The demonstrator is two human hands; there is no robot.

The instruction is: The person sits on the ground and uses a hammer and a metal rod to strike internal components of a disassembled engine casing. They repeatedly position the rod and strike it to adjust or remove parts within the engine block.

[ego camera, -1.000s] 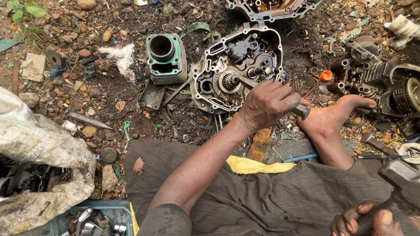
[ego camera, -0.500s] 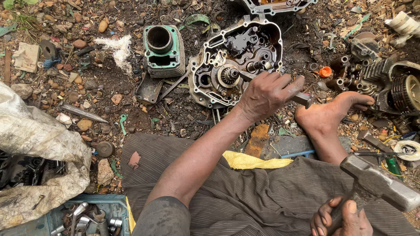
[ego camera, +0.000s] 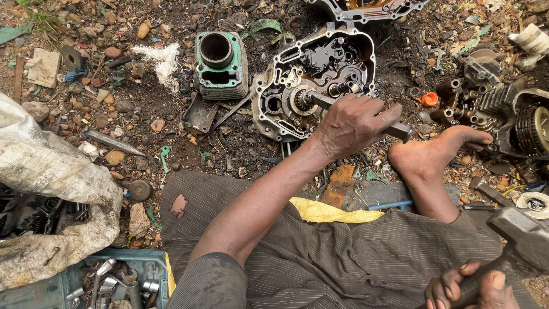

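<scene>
The left hand point(ego camera: 354, 126) is wrapped tight around a metal rod point(ego camera: 400, 131), whose far tip rests against the gear at the middle of the open engine case point(ego camera: 280, 123) just beyond the knuckles. The right hand point(ego camera: 472, 289), low at the near right, is closed around the handle of a hammer point(ego camera: 523, 237), whose heavy head sits raised above the lap and well apart from the rod's near end.

The main risk looks to be a glancing blow. The rod's near end pokes out only a little past the left hand's fingers, so a swing that lands off-centre could strike the knuckles. The bare foot point(ego camera: 434, 154) lies just right of that hand, touching or nearly touching the rod's end, and could be caught too. The case sits on loose dirt and stones with nothing bracing it, so a hit may shift it and skid the tip off the oily gear. A cylinder block point(ego camera: 220, 66) stands farther left, clear of all this.
</scene>
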